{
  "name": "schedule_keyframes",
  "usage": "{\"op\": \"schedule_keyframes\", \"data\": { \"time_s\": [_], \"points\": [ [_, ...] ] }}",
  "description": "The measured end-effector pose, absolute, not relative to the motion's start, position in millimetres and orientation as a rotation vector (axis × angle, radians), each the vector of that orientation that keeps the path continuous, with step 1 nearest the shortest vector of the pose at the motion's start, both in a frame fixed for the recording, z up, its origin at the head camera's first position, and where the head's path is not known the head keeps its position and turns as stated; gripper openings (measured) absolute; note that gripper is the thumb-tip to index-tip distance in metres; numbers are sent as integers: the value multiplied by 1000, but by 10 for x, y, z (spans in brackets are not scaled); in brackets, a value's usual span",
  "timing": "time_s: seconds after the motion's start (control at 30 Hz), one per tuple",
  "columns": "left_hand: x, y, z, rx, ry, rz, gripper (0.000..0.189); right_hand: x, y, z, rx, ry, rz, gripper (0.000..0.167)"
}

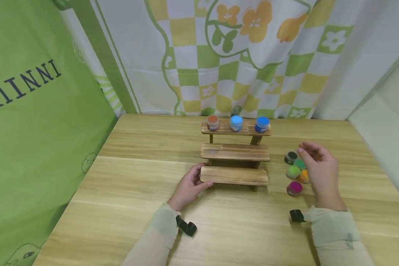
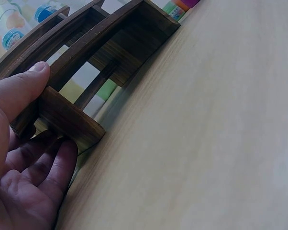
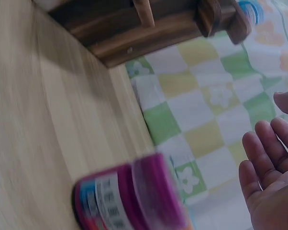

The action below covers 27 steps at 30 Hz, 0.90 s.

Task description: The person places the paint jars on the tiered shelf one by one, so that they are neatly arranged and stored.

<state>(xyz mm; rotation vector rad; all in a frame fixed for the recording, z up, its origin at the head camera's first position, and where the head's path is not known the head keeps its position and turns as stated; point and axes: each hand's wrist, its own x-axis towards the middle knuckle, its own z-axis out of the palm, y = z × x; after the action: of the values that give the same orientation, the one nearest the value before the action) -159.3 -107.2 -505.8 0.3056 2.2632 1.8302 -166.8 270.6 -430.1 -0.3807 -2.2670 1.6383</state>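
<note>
A three-tier wooden stand (image 1: 235, 152) stands on the table. My left hand (image 1: 189, 186) grips the left end of its lowest step, the thumb (image 2: 27, 86) on the step and the fingers around its side panel. Three paint jars sit on the top tier: brown (image 1: 213, 123), light blue (image 1: 236, 123) and darker blue (image 1: 262, 125). My right hand (image 1: 322, 173) hovers over several more jars right of the stand, its fingers relaxed and holding nothing. Among these are a black jar (image 1: 290, 157), a light green jar (image 1: 293, 172) and a magenta jar (image 1: 294, 188), large in the right wrist view.
A dark green jar (image 1: 299, 164) and an orange jar (image 1: 304, 176) stand beside my right hand, partly covered. Behind the table (image 1: 136, 184) hangs a checked, flowered cloth (image 1: 226, 74). Green fabric (image 1: 36, 129) borders the left side. Both wrists carry black devices.
</note>
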Motion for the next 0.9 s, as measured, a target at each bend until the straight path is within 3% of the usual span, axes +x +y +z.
{"op": "schedule_keyframes", "data": {
  "time_s": [0.3,0.9],
  "points": [
    [-1594,-1067,-5046,302,2265,1814,72,-1690,2926,-4387,-482,-2245,1705,34],
    [-1588,-1072,-5066,288,2244,1830,74,-1724,3231,-4706,-523,-2376,1630,45]
  ]
}}
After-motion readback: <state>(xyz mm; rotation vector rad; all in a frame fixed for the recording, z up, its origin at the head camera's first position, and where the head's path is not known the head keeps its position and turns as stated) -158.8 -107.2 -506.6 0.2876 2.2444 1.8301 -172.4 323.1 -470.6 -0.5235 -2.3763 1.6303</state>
